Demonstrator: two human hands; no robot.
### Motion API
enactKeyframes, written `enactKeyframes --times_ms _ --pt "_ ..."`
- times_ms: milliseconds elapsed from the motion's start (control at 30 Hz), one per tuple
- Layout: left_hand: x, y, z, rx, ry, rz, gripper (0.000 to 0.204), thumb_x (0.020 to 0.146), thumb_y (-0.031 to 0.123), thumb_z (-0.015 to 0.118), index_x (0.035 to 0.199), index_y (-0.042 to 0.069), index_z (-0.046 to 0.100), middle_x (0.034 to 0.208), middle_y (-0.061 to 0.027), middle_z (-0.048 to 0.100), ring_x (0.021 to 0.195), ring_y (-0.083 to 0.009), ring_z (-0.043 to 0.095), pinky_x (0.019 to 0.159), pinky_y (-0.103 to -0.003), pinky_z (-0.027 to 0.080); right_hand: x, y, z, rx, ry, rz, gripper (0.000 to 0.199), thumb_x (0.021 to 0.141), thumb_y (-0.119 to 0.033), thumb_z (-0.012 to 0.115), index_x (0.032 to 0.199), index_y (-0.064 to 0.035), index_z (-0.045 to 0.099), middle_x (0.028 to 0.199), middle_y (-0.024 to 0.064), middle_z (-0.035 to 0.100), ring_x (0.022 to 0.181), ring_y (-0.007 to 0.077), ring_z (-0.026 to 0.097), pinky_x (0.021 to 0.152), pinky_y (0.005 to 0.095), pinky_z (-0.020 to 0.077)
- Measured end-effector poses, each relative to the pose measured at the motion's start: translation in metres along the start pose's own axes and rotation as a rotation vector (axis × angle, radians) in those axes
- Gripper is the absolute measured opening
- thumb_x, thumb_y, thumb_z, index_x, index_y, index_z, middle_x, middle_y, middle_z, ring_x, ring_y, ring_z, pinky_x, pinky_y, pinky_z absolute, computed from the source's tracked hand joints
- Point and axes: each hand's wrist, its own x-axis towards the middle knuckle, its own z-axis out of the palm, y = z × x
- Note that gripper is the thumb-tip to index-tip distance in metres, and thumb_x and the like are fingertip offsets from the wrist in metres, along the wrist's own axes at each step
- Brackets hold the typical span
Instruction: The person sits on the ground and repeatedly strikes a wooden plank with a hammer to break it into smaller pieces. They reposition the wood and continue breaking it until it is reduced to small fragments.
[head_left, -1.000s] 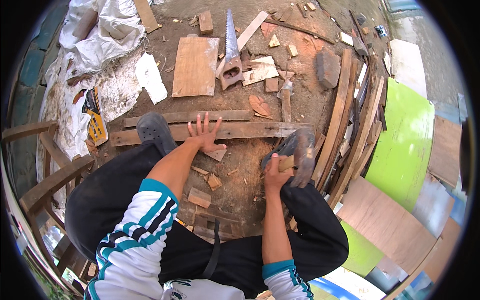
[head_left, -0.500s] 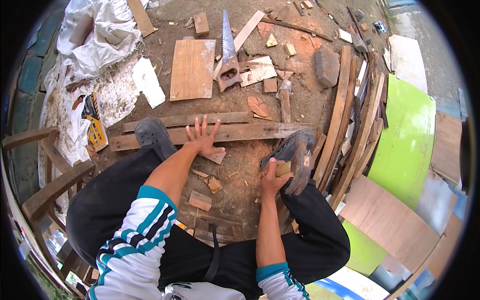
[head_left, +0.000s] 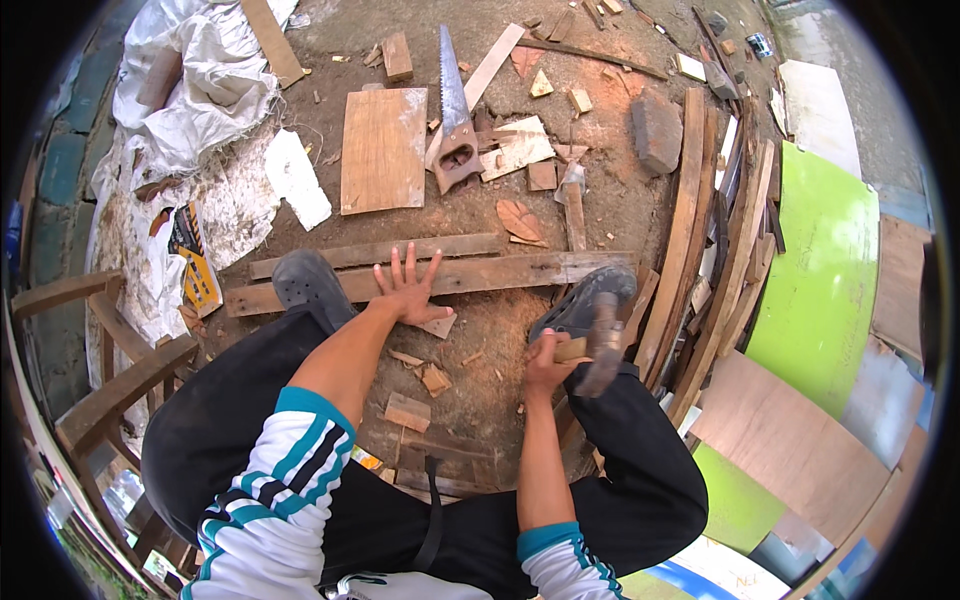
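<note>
My left hand (head_left: 407, 292) lies spread on a long wooden plank (head_left: 490, 274), its fingers reaching toward a thinner wood strip (head_left: 455, 245) behind. A small wood piece (head_left: 438, 326) shows just under the heel of that palm. My right hand (head_left: 547, 365) is closed round the short wooden handle of a hammer (head_left: 604, 345), whose rusty metal head is raised near my right shoe (head_left: 590, 303). Each of my dark clogs is at an end of the plank, the left shoe (head_left: 310, 285) overlapping it.
A handsaw (head_left: 455, 120) lies beyond the plank, beside a square board (head_left: 384, 150). Long timbers (head_left: 680, 230) and a green panel (head_left: 815, 280) are stacked at right. A grey block (head_left: 655, 135) stands near them. A wooden frame (head_left: 120, 385) and white sacking (head_left: 200, 80) are at left.
The hammer head has shifted and turned slightly in my right hand, staying near my right shoe. My left hand stays flat on the plank. The whole view has shifted a little.
</note>
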Motion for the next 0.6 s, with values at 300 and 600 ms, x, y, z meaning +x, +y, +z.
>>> enactKeyframes --times_ms 300,600 --pt "0.0 -0.004 0.001 0.004 0.013 0.01 0.123 0.077 0.076 0.061 0.155 0.026 -0.022 0.153 -0.0283 -0.035 0.138 -0.0515 -0.036 0.104 -0.074 -0.011 0.027 0.03 0.0 -0.201 0.039 0.42 0.019 0.092 -0.016 0.062 0.084 -0.0051 0.05 0.057 0.0002 0.044 0.042 0.012 0.043 0.039 0.03 0.0371" --pt "0.001 0.003 0.007 0.026 0.052 -0.015 0.118 0.08 0.076 0.058 0.155 0.03 -0.02 0.155 -0.0226 -0.035 0.139 -0.0477 -0.036 0.106 -0.073 -0.012 0.038 0.011 0.004 -0.405 -0.156 0.69 0.021 0.092 -0.019 0.064 0.084 -0.0051 0.051 0.061 0.0013 0.047 0.044 0.0141 0.044 0.042 0.0328 0.0375"
